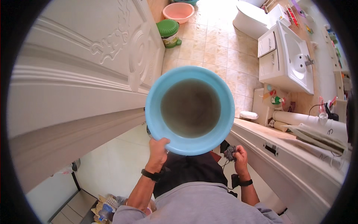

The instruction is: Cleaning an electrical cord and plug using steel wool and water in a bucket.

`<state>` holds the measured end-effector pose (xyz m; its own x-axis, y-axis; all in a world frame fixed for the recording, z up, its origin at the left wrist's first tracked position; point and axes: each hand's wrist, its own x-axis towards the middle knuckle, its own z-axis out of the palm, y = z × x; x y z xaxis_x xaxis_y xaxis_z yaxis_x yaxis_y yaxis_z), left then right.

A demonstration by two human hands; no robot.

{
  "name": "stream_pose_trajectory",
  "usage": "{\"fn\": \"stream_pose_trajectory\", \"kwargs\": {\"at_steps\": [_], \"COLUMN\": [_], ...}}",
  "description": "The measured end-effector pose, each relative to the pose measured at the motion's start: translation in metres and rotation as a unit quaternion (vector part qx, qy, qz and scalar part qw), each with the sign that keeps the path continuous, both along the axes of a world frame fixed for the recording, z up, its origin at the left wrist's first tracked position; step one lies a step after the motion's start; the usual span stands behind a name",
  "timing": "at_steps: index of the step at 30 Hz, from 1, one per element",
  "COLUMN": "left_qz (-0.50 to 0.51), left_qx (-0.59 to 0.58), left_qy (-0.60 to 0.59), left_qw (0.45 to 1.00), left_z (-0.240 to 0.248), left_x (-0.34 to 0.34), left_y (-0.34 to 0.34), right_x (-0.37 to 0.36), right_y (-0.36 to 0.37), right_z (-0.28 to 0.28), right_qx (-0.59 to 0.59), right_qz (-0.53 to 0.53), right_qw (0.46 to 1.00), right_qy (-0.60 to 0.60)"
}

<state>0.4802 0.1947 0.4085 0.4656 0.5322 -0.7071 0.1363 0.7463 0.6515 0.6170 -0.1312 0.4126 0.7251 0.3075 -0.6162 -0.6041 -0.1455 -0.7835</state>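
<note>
A light blue plastic basin with murky grey-brown water is in front of my body, at a doorway. My left hand is closed on its near left rim, with the thumb over the edge. To the right of the basin, apart from it, my right hand pinches a dark grey, fuzzy clump; its exact kind does not show. A thin dark cord hangs close to that clump. Both wrists wear black straps. What bears the basin's weight from below is hidden.
A white carved door stands on the left, a door frame on the right. Beyond lies a tiled floor with a green-lidded bin, a pink basin, a white toilet and a washbasin cabinet.
</note>
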Motion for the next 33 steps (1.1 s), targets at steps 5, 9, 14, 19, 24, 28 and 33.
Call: {"fn": "stream_pose_trajectory", "kwargs": {"at_steps": [5,9,14,19,24,28,33], "left_qz": [0.004,-0.026,-0.035,-0.111,-0.188,-0.238,-0.295], "left_qx": [-0.007,0.031,0.053,0.078,0.044,0.007,-0.009], "left_qy": [0.000,0.037,0.035,0.050,0.009,-0.025,-0.047], "left_qw": [1.000,0.998,0.997,0.990,0.981,0.971,0.954], "left_z": [-0.009,-0.018,-0.011,0.003,0.005,0.006,0.009], "left_x": [0.025,0.053,0.126,0.201,0.310,0.394,0.497], "left_y": [0.018,0.041,0.071,0.094,0.105,0.112,0.139], "right_x": [0.064,0.114,0.125,0.131,0.149,0.167,0.235], "right_y": [0.044,0.055,0.035,0.039,0.039,0.038,0.050], "right_z": [-0.013,-0.010,-0.029,-0.016,-0.015,-0.010,0.004], "right_qx": [0.010,0.032,0.064,0.154,0.191,0.171,0.156], "right_qz": [-0.029,-0.088,-0.098,-0.220,-0.368,-0.436,-0.529], "right_qw": [1.000,0.995,0.991,0.955,0.904,0.880,0.834], "right_qy": [-0.006,0.039,0.062,0.124,0.100,0.084,0.001]}}
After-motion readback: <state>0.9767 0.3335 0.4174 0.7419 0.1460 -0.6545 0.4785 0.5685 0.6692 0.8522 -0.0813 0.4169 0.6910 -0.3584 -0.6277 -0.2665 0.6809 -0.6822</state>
